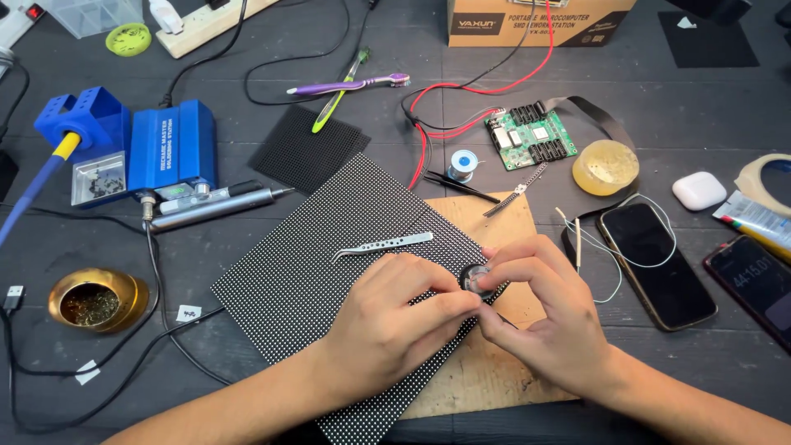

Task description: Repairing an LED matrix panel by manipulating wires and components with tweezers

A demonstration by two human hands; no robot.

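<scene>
At frame centre, left hand [387,317] and right hand [544,309] fingers jointly grip a small round tin [476,280] between them, above the LED matrix panel [329,280].

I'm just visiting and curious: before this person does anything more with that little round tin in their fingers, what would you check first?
1. Both hands on the small round tin: left hand and right hand pinch it. Ok.
2. Tin open or closed: cannot tell.
3. Tin over the dotted black panel, at its edge: ok.
4. Tweezers lying free on the panel, near the left hand: ok.
5. Phone close to the right hand: not ok if the tin spills.
</scene>
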